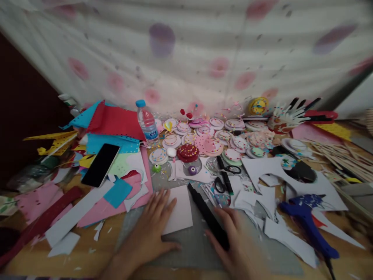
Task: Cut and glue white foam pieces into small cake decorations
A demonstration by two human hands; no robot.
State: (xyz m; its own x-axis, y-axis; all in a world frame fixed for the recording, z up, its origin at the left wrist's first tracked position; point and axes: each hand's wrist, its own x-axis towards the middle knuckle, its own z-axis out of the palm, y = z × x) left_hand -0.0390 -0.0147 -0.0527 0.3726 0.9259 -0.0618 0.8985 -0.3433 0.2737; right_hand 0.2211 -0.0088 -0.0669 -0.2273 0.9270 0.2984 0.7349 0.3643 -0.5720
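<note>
My left hand (157, 217) lies flat with fingers spread, pressing on a square of white paper (180, 212) on the grey cutting mat (189, 249). My right hand (233, 237), slightly blurred, has its thumb and fingers on either side of a long black utility knife (208, 214). The narrow end of the knife points away, beside the paper's right edge. Just beyond are black-handled scissors (220, 184) and a black marker (225, 177), lying across each other among white paper scraps (256, 198).
A blue glue gun (310, 223) lies at right, near wooden sticks (344, 155). At left are a phone (100, 165) and coloured sheets (115, 120). A water bottle (147, 122) and several decorated discs (233, 124) stand at the back, before a curtain (186, 50).
</note>
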